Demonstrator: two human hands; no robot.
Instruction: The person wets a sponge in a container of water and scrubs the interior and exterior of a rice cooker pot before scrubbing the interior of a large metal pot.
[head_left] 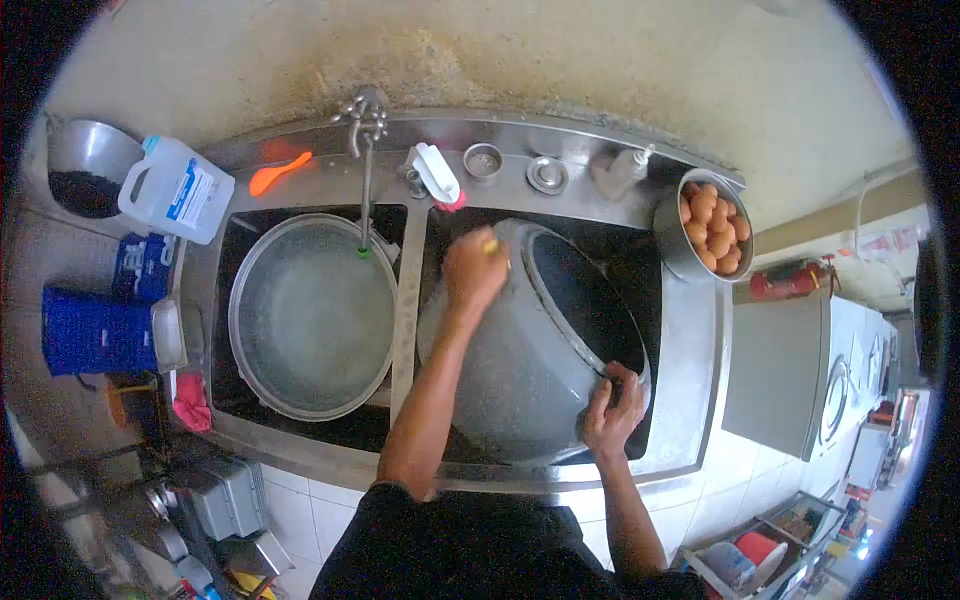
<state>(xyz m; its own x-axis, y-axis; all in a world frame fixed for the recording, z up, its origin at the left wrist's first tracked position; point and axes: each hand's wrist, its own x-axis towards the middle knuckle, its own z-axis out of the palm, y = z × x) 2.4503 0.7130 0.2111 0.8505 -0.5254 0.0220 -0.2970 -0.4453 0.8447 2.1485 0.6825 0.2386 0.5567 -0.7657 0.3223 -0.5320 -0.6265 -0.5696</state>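
Note:
A large grey metal pot (490, 370) lies tilted in the right sink basin, its dark open mouth facing up and to the right. My left hand (475, 268) is closed around a small yellow sponge (491, 246), mostly hidden by the fingers, at the pot's upper outer wall. At the lower right, my right hand (613, 412) grips the pot's rim, fingers over the edge. In the left basin stands a wide round pot (238, 325) full of cloudy water, below a tap (367, 180) with a green tip.
Along the back ledge are an orange spoon-shaped tool (280, 173), a white-handled brush (436, 175), two metal strainers and a pump bottle (622, 174). A pot of brown eggs (712, 228) sits at the right corner. A white jug (180, 190) and red cloth (191, 402) are left.

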